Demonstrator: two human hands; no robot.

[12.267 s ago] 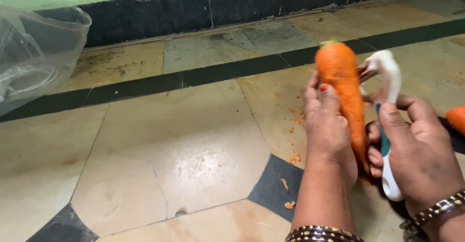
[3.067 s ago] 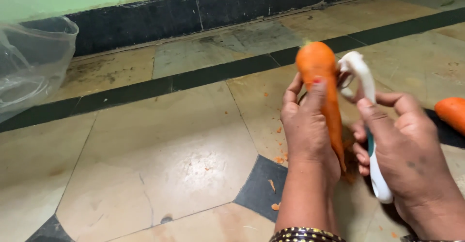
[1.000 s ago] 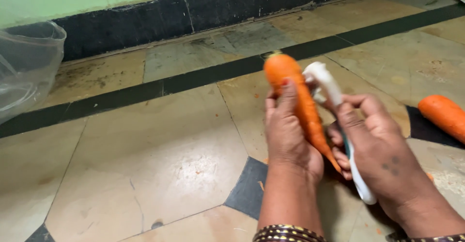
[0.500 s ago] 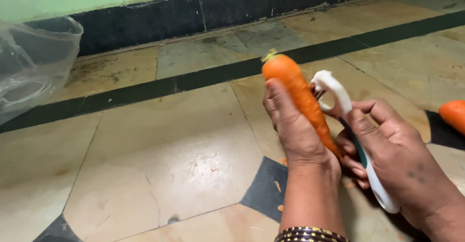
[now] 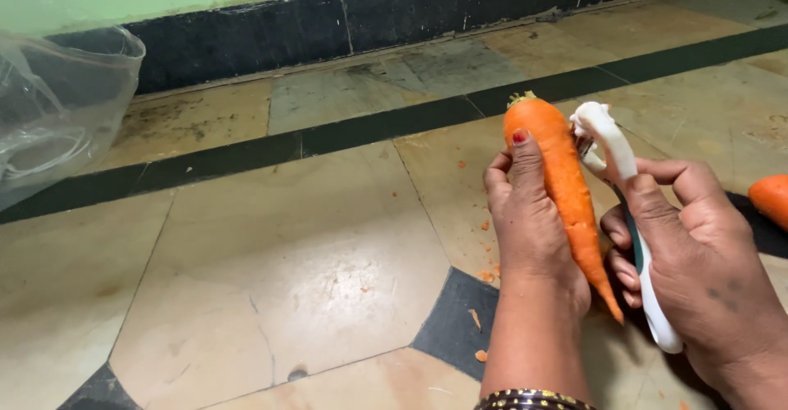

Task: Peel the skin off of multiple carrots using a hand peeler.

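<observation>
- The carrot (image 5: 566, 188) is the thing you work on: you hold it up above the floor (image 5: 279, 246), thick stem end pointing away from you and up, thin tip pointing down towards your wrists.
- Your left hand (image 5: 529, 221) wraps the carrot from its left side, fingers curled around it and the thumb lying flat along its length, so the hand is closed on the carrot.
- A white peeler (image 5: 628, 213) lies just beside the carrot on its right, its head up near the carrot's thick end and its handle running down past the carrot's tip.
- Your right hand (image 5: 698, 262) grips the peeler's handle, fingers folded around it and the thumb pressed along its top.
- A banded bangle (image 5: 533, 398) sits on your left wrist, below the carrot.
- Small orange scraps (image 5: 484, 274) lie scattered on the floor to the left of and beneath the carrot.
- A second carrot (image 5: 771, 201) lies on the floor well to the right of the held carrot, cut by the picture's edge.
- A clear plastic bag (image 5: 57, 106) sits far to the left of the carrot, by the dark skirting of the wall.
</observation>
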